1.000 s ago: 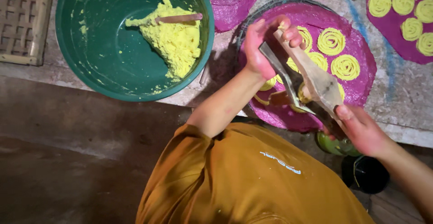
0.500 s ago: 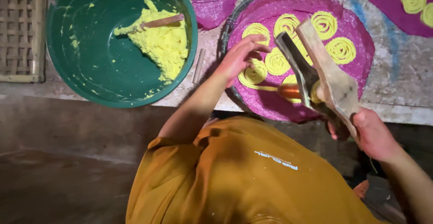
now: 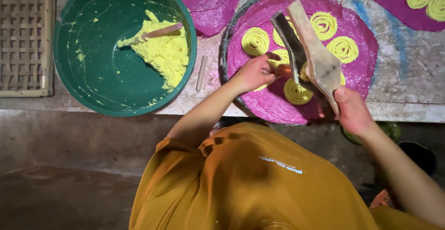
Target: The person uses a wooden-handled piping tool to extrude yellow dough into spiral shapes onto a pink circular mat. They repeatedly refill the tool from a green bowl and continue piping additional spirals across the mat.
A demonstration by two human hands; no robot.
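Head view, single frame. Right hand [image 3: 353, 111] closed around the lower ends of a two-armed wooden press [image 3: 309, 59], fingers wrapped tight on the handles; the press is tilted over a round tray lined with magenta cloth [image 3: 359, 75]. Left hand [image 3: 254, 71] sits at the press's base, fingers curled and pinching near an orange-brown nozzle part [image 3: 283, 70], just above a yellow dough spiral [image 3: 296, 92] on the cloth. More spirals [image 3: 255, 41] lie spaced around the tray, apart from one another.

Left of the tray: green basin [image 3: 88, 79] with a mound of yellow dough [image 3: 162, 51] and a wooden stick [image 3: 161, 31] resting in it. Small loose stick [image 3: 200, 73] lies on the stone ledge between basin and tray. Woven bamboo rack [image 3: 23, 35] at far left. Second magenta sheet [image 3: 408, 19] with spirals at upper right.

Judgement on technique: squeeze the handles evenly with the right hand while the left steadies the nozzle low over bare cloth; circle slowly outward so the strand coils without overlapping a neighbour. Pinch the strand off cleanly before lifting.
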